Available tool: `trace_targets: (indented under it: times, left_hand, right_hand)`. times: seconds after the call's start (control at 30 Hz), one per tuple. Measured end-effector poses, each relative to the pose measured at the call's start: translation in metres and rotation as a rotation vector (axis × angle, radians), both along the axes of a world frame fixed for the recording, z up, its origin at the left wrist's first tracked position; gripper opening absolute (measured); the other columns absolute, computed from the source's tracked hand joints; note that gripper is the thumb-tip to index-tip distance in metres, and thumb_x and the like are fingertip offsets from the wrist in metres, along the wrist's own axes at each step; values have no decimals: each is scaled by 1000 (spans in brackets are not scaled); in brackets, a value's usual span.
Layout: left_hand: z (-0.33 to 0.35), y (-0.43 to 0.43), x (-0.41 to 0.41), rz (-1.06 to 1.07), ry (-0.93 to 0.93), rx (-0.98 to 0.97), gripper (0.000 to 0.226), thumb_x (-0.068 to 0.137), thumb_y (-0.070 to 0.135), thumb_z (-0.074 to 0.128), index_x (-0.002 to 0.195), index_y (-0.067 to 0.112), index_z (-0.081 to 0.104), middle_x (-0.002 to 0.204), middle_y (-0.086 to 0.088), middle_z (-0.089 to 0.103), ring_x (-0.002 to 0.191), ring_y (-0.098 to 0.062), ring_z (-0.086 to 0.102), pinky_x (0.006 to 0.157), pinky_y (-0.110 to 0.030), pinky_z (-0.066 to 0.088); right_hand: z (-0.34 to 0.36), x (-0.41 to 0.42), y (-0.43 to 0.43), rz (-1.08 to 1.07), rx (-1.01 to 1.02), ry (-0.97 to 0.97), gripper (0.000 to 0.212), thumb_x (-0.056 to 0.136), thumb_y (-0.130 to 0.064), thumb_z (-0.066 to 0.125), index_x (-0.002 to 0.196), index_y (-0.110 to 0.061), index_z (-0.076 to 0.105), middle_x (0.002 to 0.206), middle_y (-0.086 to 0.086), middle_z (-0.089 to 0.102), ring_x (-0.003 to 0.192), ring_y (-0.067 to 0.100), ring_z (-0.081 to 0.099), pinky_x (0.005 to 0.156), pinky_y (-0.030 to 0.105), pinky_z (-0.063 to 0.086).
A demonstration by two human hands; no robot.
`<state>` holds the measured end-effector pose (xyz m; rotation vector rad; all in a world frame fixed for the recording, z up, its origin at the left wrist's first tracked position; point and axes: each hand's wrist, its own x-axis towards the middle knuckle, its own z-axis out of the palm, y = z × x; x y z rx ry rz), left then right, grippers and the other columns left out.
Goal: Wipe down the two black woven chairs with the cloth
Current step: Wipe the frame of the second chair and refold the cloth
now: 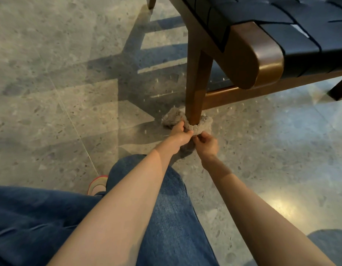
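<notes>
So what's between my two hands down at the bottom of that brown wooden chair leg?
In the head view, the crumpled grey cloth, wrapped around the foot of the brown wooden chair leg, spans from the left hand to the right hand.

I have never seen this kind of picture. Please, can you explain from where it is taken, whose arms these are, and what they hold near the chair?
There is one picture, taken by a camera worn on a person's head, looking down. The arms and the jeans belong to that person. The left hand and right hand both grip a grey cloth, wrapped around the bottom of a wooden chair leg on the stone floor. Above is the black woven seat.
</notes>
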<state>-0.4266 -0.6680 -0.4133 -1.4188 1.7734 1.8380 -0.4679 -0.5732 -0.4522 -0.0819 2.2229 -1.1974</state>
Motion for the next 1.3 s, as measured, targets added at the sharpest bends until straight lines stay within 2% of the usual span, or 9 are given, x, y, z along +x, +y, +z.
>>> trace_targets:
  times: [0.13, 0.27, 0.37, 0.57, 0.7, 0.83, 0.97, 1.17, 1.3]
  left_hand:
    - [-4, -3, -1, 76, 18, 122, 57, 95, 7, 53, 147, 11, 31, 145, -11, 43, 132, -25, 43, 111, -40, 37]
    - [5, -5, 5, 149, 73, -102, 30, 84, 10, 71, 112, 15, 62, 121, -9, 64, 104, -14, 58, 93, -28, 48]
    - [26, -9, 12, 221, 170, -214, 31, 77, 20, 79, 104, 8, 71, 104, -6, 72, 90, -13, 65, 86, -29, 53]
    - [77, -7, 27, 419, 480, -215, 33, 75, 20, 80, 105, 10, 72, 93, 1, 74, 88, -8, 69, 79, -25, 55]
    - [105, -12, 40, 513, 571, -277, 26, 74, 21, 81, 97, 25, 69, 88, 13, 70, 85, 2, 67, 72, -12, 51]
    - [142, -34, 57, 529, 610, -463, 33, 80, 14, 75, 95, 40, 60, 90, 24, 63, 86, 13, 61, 73, -5, 47]
    - [169, -64, 72, 634, 630, -479, 28, 82, 23, 73, 108, 28, 63, 108, 8, 67, 103, -1, 62, 87, -15, 50]
    - [227, -131, 56, 983, 681, -460, 31, 86, 16, 69, 114, 3, 63, 109, -9, 68, 102, -18, 64, 94, -33, 51]
    - [280, -166, 32, 989, 677, -457, 34, 90, 15, 64, 120, 1, 60, 116, -12, 65, 108, -21, 62, 90, -24, 52]
  right_hand:
    - [1, -9, -2, 55, 4, -69, 14, 90, -4, 60, 82, -16, 62, 66, -8, 55, 60, 5, 48, 51, 11, 39]
    - [10, -9, -1, -15, 0, -68, 28, 88, -5, 63, 64, -17, 57, 59, -5, 53, 56, 9, 45, 47, 14, 35]
    - [34, 0, -6, -141, -106, -14, 11, 87, -8, 66, 77, -11, 69, 73, 2, 65, 63, 4, 50, 57, 16, 41]
    - [100, 15, -10, -318, -287, 136, 30, 81, -13, 76, 109, -5, 70, 92, -5, 70, 75, -11, 62, 71, 6, 50]
    - [135, 27, -16, -228, -381, 167, 18, 81, -10, 74, 98, -7, 70, 87, -2, 69, 67, -11, 62, 57, 7, 46]
    - [163, 38, -40, -94, -478, 153, 14, 80, -9, 74, 92, -8, 66, 87, -1, 67, 69, -6, 61, 62, 12, 49]
    - [183, 51, -78, 44, -521, 120, 17, 83, -19, 74, 93, -29, 64, 90, -15, 68, 85, -3, 66, 71, 13, 51]
    - [241, 59, -154, 182, -590, 195, 16, 89, -20, 67, 104, -13, 65, 102, -1, 66, 93, 6, 63, 80, 24, 55]
    - [296, 48, -196, 121, -552, 209, 17, 90, -17, 65, 106, -10, 64, 104, 5, 67, 95, 12, 64, 83, 28, 55]
